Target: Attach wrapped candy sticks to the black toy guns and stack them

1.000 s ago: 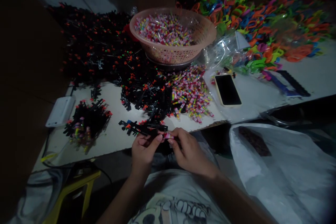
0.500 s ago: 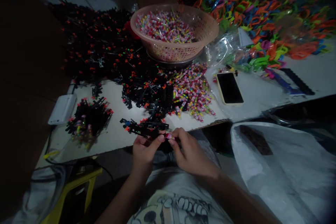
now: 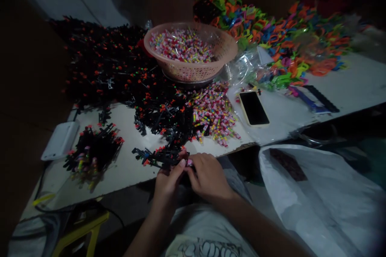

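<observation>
At the table's front edge my left hand [image 3: 167, 182] is closed, thumb and fingers pinching a black plastic piece that is mostly hidden. Close against it, my right hand [image 3: 209, 174] pinches a small pink patterned piece [image 3: 189, 162] at the black piece's end. Whether the two are joined I cannot tell. Just beyond my left fingers lie several black plastic pieces with orange tips [image 3: 153, 156]. A heap of small pink and yellow pieces [image 3: 214, 112] is beyond my right hand.
A pink perforated basket [image 3: 189, 70] of small wrapped-looking pieces stands behind. Black parts [image 3: 105, 64] are heaped left, with a smaller bunch [image 3: 95, 148] in front. A phone [image 3: 254, 107], colourful plastic parts [image 3: 271, 36] and a white sack [image 3: 301, 192] are rightward; a white box [image 3: 60, 139] is left.
The view has shifted, so the table sits lower and further left. My right hand has come closer to the left, and its fingers now cover more of the pink piece.
</observation>
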The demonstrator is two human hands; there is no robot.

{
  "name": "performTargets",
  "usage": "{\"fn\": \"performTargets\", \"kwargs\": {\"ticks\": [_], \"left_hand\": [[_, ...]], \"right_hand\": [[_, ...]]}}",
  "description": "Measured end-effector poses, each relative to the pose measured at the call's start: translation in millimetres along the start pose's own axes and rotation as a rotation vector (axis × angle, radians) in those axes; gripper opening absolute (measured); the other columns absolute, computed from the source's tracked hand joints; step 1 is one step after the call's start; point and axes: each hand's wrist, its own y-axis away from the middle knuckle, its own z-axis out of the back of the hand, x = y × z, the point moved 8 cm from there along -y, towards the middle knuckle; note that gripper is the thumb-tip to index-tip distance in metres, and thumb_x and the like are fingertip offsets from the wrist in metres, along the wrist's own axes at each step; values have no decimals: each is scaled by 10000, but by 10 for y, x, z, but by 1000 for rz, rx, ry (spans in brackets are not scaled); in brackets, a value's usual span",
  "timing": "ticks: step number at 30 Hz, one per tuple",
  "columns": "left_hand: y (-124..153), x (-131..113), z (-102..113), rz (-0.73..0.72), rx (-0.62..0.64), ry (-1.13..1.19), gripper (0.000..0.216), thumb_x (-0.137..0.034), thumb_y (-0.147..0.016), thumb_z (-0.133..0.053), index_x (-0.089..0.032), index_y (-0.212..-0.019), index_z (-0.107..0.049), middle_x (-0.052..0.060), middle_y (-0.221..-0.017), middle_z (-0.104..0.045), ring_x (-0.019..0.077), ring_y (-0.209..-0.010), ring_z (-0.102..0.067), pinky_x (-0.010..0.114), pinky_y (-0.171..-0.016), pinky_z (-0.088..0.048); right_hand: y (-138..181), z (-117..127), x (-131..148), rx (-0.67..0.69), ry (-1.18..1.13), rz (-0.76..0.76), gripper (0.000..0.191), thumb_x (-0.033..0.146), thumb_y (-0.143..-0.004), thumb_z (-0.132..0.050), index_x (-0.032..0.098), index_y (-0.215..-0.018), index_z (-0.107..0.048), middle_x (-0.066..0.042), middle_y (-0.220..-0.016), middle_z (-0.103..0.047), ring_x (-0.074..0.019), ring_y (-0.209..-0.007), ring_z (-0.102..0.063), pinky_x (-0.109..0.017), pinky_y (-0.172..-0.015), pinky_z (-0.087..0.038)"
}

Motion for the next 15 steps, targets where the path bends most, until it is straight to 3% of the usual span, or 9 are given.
{"fn": "performTargets", "kwargs": {"ticks": [5, 9, 12, 15], "left_hand": [[-71, 16, -18, 52, 48, -42, 367, -333, -613, -796, -118, -899, -715, 104, -911, -722, 196, -856, -668, 255, -756, -516], [-132, -131, 57, -16, -27, -116, 420, -389, -551, -816, -122, -851, -697, 89, -847, -720, 207, -799, -672, 269, -705, -528], [-214, -420, 346, -97, -211, -237, 478, -444, -522, -807, -168, -878, -646, 43, -787, -706, 182, -677, -659, 261, -608, -510], [-352, -894, 794, -224, -340, -583, 501, -534, -570, -735, -190, -917, -623, 36, -731, -679, 182, -601, -604, 254, -504, -434]], "right_hand": [[-57, -52, 14, 92, -47, 35, 194, 247, -889, -455, 145, -967, -601, -91, -813, -680, -211, -726, -615, -311, -660, -407], [-138, 85, -22, 45, -166, 40, 214, 354, -883, -525, 190, -982, -621, -57, -900, -678, -208, -852, -611, -311, -750, -430], [-206, 250, -209, -26, -223, -3, 355, 450, -845, -587, 198, -1094, -593, -64, -1012, -663, -219, -949, -593, -333, -823, -434], [-234, 383, -488, -93, -223, -69, 263, 349, -890, -548, 189, -1094, -588, -67, -998, -659, -203, -933, -595, -340, -847, -431]]}}
